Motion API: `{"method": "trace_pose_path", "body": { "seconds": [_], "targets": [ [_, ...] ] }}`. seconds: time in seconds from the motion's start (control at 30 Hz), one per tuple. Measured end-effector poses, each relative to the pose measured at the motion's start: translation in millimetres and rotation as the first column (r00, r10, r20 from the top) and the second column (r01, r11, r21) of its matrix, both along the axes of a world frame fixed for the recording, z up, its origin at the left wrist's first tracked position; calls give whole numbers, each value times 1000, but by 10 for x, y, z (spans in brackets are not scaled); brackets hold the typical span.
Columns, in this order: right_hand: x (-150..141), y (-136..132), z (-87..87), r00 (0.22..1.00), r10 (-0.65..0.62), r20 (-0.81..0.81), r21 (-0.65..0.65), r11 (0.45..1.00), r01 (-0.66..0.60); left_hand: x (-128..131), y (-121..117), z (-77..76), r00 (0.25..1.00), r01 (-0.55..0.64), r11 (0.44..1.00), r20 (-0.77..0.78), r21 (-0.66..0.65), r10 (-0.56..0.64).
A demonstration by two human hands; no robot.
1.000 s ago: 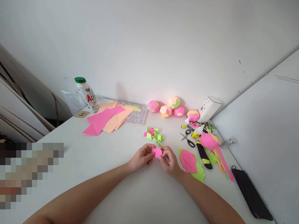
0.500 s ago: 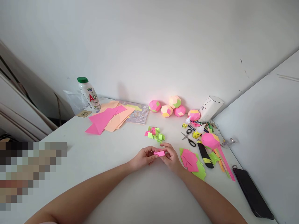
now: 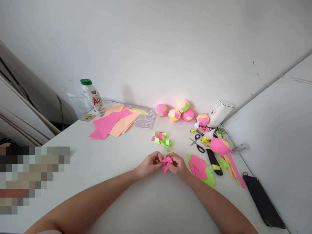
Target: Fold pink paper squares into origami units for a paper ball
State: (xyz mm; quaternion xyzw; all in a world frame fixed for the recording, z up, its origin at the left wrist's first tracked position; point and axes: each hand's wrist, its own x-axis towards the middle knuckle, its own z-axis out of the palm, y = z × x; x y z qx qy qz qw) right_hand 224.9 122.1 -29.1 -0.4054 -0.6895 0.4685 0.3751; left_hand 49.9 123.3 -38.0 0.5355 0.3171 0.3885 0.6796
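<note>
Between my two hands is a small piece of pink paper with folds in it, one pointed corner hanging down toward me. My left hand pinches its left edge, and my right hand grips the right side with the thumb in front. Just beyond my fingers lies a small pile of folded green and pink paper pieces. To the right of my right hand, pink paper cut-outs rest on top of green ones.
Paper balls line the wall. Scissors, glue bottles, a box cutter and a black phone lie right. Pink sheets, peach sheets and a white bottle with green cap are at the left.
The pink paper was a narrow folded strip between my fingers. Now it is turned and partly unfolded, with a point hanging down. My hands stay in nearly the same place.
</note>
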Motion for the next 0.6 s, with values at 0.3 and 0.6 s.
{"method": "trace_pose_path", "body": {
  "seconds": [0.3, 0.6],
  "targets": [
    [44, 15, -72, 999, 34, -8, -174, 984, -35, -25, -37, 39, 997, 33, 999, 63, 40, -36],
    [44, 11, -62, 998, 57, 33, -139, 989, -52, -45, -38, 33, 999, 18, 987, -36, 162, -13]
  ]
}}
